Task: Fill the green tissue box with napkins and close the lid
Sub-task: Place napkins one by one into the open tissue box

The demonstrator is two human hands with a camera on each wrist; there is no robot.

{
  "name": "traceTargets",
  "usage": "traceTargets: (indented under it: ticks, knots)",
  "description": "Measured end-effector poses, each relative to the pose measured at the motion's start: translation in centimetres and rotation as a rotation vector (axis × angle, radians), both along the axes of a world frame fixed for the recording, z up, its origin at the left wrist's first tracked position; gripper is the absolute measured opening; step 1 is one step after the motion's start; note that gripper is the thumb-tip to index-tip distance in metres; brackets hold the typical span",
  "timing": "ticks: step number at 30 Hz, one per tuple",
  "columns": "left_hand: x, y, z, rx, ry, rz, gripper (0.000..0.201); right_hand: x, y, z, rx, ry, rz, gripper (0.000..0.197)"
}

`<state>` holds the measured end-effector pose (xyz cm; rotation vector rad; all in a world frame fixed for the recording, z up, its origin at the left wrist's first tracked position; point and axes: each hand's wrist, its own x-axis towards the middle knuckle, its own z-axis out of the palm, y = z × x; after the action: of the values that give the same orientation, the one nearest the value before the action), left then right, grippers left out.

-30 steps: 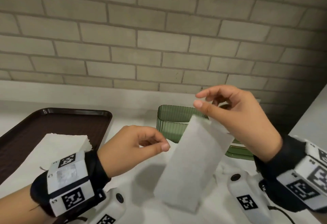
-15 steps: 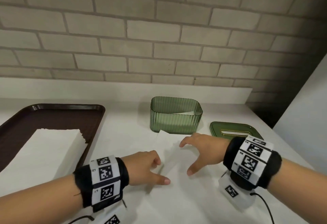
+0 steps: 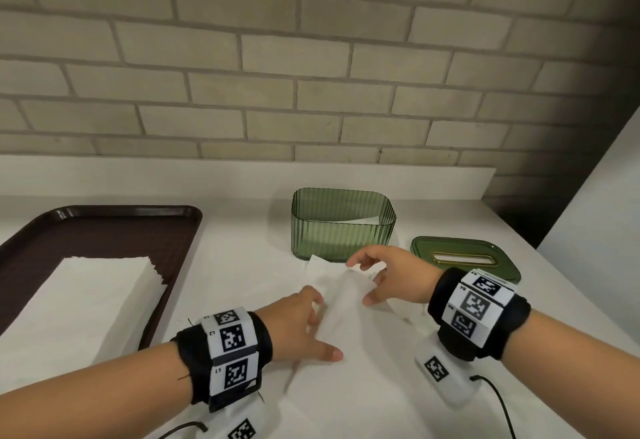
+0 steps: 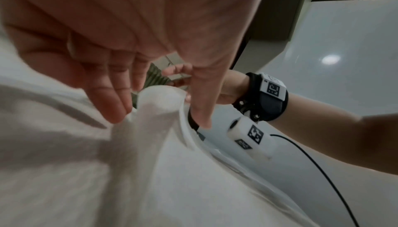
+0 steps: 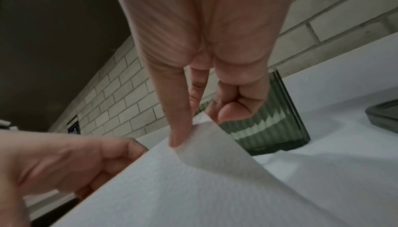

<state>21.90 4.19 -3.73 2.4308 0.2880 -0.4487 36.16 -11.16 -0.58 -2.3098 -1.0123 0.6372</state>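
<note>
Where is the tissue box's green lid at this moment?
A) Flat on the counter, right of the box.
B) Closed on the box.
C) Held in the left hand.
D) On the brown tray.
A: the lid lies flat on the counter just right of the box, whose top is open.

Lid (image 3: 450,244) R of box (image 3: 343,230) (tray (image 3: 104,230) L)

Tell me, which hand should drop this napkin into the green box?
Probably the right hand: it pinches the lifted edge of the napkin and sits in front of the green box. The left hand only presses the napkin, farther back.
</note>
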Motion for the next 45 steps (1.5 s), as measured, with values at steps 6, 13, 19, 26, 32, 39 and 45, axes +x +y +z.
traceTargets:
  ticks: [6,13,19,26,32,39,45]
  knots:
    - [-0.2,-0.4,0.9,-0.011,-0.178,-0.092,0.083,-0.7,0.5,3.4,0.199,0.03,-0.019,0.052]
    - [0.0,0.5,1.4,-0.011,-0.309,-0.034,0.06,-1.2,0.7,6.9,0.359,0.036,0.008,0.034]
    - [-0.6,1.4,3.4,-0.164,-0.329,0.016,0.031,-1.9,-0.3,9.0,0.048,-0.444,0.239,0.031]
    - [-1.0,0.9,5.6,-0.148,-0.347,-0.072,0.039,-5.8,1.0,9.8,-0.311,-0.836,0.551,0.042]
    - [-1.7,2.8,6.6,-0.305,-0.329,-0.027,0.025,-4.4,1.0,10.0,-0.301,-0.471,0.413,0.02]
    - [-0.4,6.3,5.3,-0.586,-0.195,0.337,0.019,0.4,-0.1,8.7,0.045,0.108,0.033,0.016]
    - [3.8,7.6,5.9,-0.78,-0.284,0.519,0.031,3.8,0.7,5.6,0.398,0.455,-0.391,0.03]
